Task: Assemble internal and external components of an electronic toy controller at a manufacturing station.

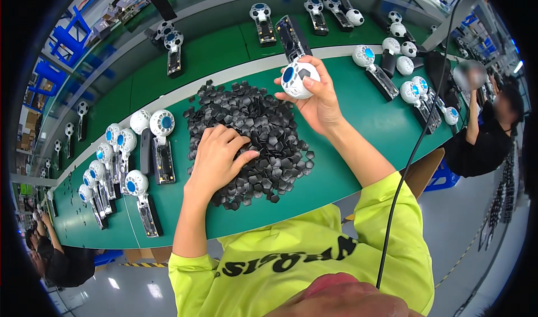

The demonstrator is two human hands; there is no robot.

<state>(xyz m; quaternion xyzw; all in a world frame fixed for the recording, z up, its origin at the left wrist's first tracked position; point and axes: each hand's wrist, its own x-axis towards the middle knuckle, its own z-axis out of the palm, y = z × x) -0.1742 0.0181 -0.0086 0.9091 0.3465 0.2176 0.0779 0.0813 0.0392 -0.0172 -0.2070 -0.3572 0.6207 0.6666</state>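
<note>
My right hand (320, 99) grips a handheld fan with a white, football-patterned round head (298, 80) and a blue disc on it. Its dark handle (292, 36) points away from me, tilted up over the bench's far edge. Some of the head's pentagon patches are black. My left hand (219, 155) rests on a heap of loose black pentagon pieces (274, 149), fingers curled and thumb apart from them. I see no piece held between its fingertips.
More such fans (162, 123) lie in a group at left on the green bench (336, 160), and others (367, 56) at right. Beyond the bench a green conveyor belt (218, 53) carries several. A black cable (414, 154) hangs at right. Co-workers (487, 126) sit at both sides.
</note>
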